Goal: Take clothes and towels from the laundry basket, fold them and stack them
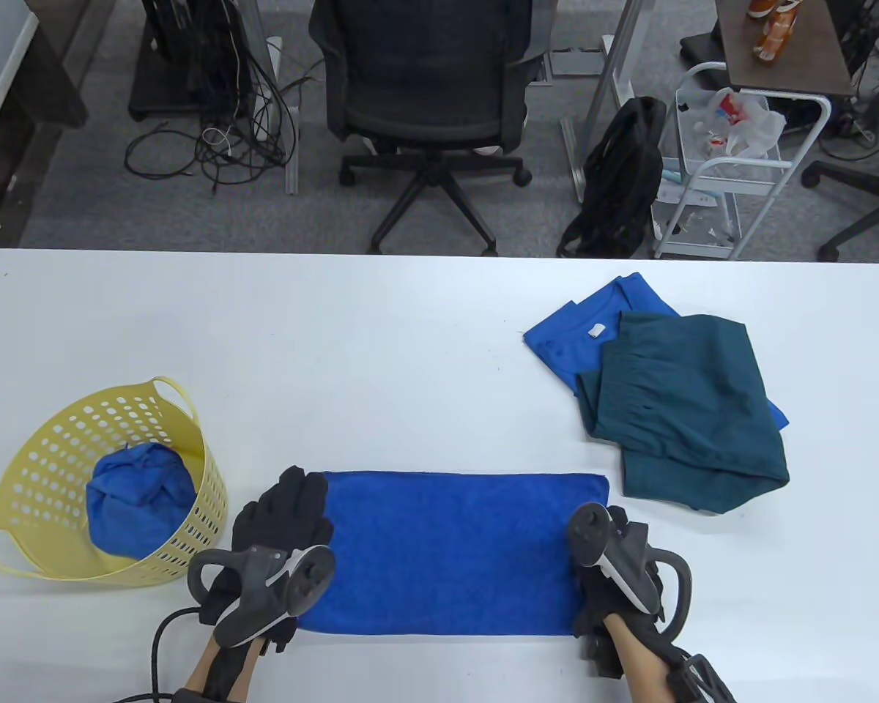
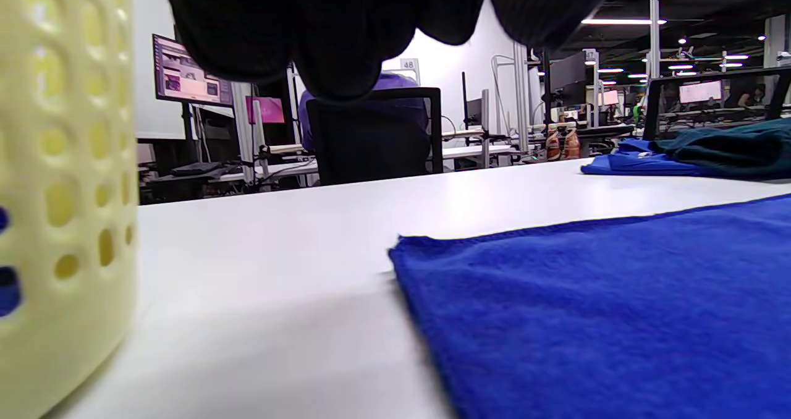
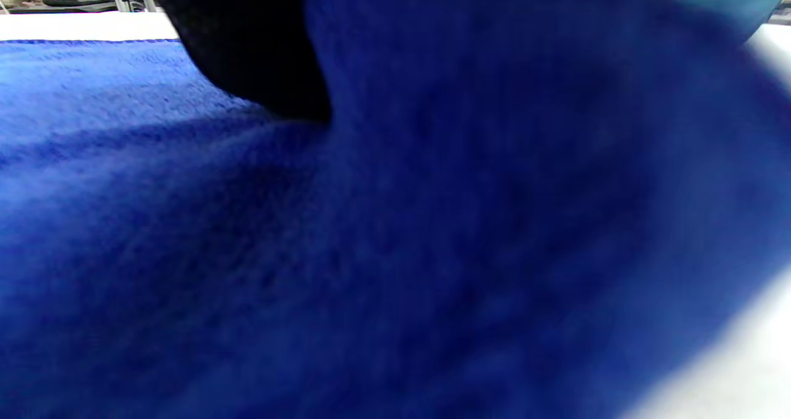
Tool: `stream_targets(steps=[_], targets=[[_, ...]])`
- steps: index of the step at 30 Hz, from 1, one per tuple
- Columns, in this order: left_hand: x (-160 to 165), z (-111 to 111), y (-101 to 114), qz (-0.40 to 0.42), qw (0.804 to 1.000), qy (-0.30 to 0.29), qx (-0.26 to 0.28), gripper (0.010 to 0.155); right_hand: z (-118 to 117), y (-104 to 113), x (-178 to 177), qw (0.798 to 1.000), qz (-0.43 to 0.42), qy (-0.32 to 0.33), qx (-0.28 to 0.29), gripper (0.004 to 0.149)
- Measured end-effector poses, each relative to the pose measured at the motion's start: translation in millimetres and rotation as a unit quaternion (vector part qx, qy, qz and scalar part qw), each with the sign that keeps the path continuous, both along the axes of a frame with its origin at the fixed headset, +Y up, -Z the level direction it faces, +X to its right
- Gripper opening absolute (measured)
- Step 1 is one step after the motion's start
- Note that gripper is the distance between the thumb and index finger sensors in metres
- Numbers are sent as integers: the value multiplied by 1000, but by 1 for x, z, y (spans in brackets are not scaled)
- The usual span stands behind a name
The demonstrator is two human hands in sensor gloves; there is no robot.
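Right hand [image 1: 615, 567] has its grip on the right end of the blue towel [image 1: 450, 553], cloth bunched up against the glove, while the left hand [image 1: 282, 527] lies spread, fingers apart, at the towel's left edge on the table [image 1: 381, 351], holding nothing. Risk: the unpinned left end drags, skewing the fold; worse, it nudges the yellow basket [image 1: 190, 469] just beside.
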State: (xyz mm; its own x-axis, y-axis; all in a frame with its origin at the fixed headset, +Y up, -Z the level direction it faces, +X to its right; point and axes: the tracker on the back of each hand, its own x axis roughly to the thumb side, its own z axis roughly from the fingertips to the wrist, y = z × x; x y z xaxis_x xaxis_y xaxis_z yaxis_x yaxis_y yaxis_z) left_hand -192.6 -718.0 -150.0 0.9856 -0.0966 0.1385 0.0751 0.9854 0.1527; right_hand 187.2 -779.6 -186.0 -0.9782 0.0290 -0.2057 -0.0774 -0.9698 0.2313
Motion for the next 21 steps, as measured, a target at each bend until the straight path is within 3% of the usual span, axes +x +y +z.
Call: stream_targets(steps=[7,10,13,17,19,21], targets=[[3,2,-3,-4,1000,-3,20,67,0,-4,-3,1000,16,0,-23,62],[6,2,-4,-17,1000,-4,20,67,2,-8,1,1000,13,1,-12,39],[7,2,-5,-19,1000,-7,16,67,3,-5,6,1000,-15,19,-20,37],[5,1,-6,-23,1000,-7,9,68,3,12,30,989,-150,12,10,39],[3,0,-6,-22,1000,-5,6,68,0,8,48,964,-266,-5,-24,44],[1,0,-5,-16,1000,-4,6,68,-1,1,68,933,-359,-1,-38,62]])
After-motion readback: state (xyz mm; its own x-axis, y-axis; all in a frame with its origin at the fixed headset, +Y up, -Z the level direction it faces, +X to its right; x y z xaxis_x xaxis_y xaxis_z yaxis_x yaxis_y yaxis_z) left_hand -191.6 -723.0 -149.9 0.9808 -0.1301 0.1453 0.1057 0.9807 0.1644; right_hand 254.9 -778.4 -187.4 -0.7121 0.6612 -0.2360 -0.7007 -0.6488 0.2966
